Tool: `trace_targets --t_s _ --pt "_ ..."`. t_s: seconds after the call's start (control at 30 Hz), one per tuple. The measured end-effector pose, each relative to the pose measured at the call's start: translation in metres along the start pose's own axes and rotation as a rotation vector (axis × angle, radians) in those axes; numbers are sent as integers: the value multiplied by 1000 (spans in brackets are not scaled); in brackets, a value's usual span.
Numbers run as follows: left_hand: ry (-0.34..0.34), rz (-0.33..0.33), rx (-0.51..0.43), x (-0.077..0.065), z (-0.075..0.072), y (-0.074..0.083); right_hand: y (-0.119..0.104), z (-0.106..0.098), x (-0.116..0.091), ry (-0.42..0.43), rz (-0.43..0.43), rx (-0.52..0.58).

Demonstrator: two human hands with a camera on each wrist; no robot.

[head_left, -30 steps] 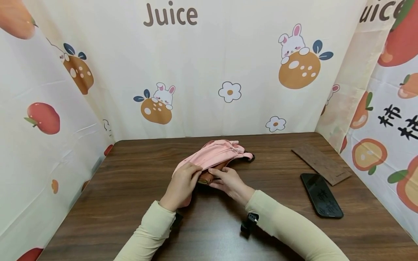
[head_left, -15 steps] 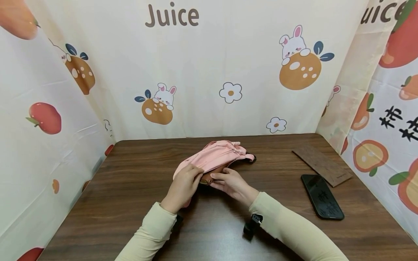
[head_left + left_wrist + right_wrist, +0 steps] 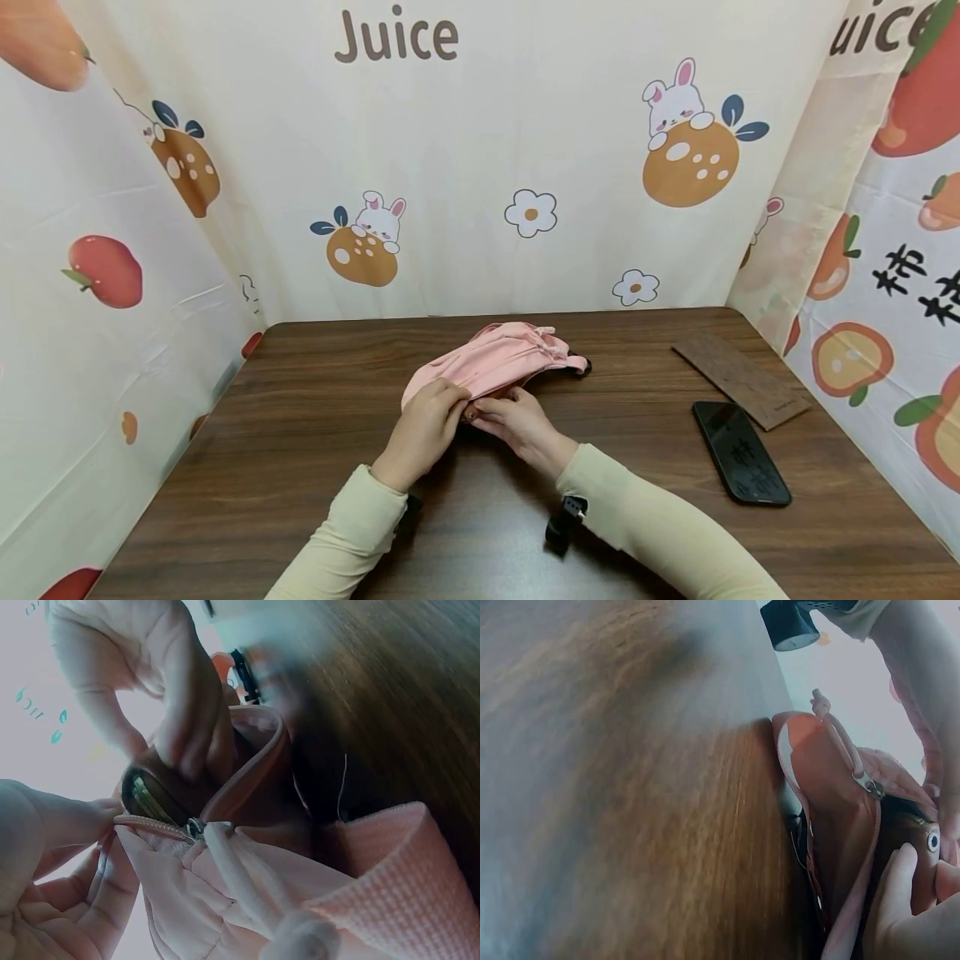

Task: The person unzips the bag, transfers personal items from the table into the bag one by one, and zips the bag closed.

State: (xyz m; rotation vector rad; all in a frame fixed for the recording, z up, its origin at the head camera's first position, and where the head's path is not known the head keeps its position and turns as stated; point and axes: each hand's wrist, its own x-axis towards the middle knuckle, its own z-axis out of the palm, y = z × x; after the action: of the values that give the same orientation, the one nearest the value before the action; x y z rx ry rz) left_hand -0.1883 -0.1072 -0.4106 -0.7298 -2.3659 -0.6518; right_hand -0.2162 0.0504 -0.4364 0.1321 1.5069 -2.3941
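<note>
A pink zippered bag (image 3: 487,360) lies at the middle of the table with its zip undone. My left hand (image 3: 422,429) pinches the edge of the opening, beside the toothed zip (image 3: 157,823). Between thumb and fingers, my right hand (image 3: 525,427) holds a brown leather-like case (image 3: 924,881) with a round metal snap (image 3: 933,841). Most of the case sits inside the bag's mouth; only its near end (image 3: 154,796) shows. A cord hangs from the zip pull (image 3: 196,827).
To the right, a black phone (image 3: 741,454) lies on the dark wood table (image 3: 262,467), close to a flat brown board-like piece (image 3: 738,377). Printed curtains (image 3: 465,167) stand along the back and both sides. A black strap device (image 3: 562,525) hangs under my right wrist.
My right hand has moved slightly left and further into the opening with the brown case, so less of the case shows. My left hand keeps its hold on the bag's edge.
</note>
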Motion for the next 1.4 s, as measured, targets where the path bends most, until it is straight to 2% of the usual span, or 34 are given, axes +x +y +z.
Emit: trace_targets --t_s 0.17,0.3,0.47,0.7,1.13,1.4 --pt "-22 25 -46 2 2 3 8 8 2 29 -31 8" --pt "-14 16 -50 3 2 4 10 12 3 31 -40 14" --pt "13 -5 -57 3 1 3 8 6 5 -6 -14 17" --pt "2 -7 -50 3 0 2 5 0 6 -45 -13 -41" --pt "-3 24 -52 2 1 2 8 9 11 82 -43 -172" --pt "-38 -25 -100 0 1 -3 9 8 12 81 -34 -189"
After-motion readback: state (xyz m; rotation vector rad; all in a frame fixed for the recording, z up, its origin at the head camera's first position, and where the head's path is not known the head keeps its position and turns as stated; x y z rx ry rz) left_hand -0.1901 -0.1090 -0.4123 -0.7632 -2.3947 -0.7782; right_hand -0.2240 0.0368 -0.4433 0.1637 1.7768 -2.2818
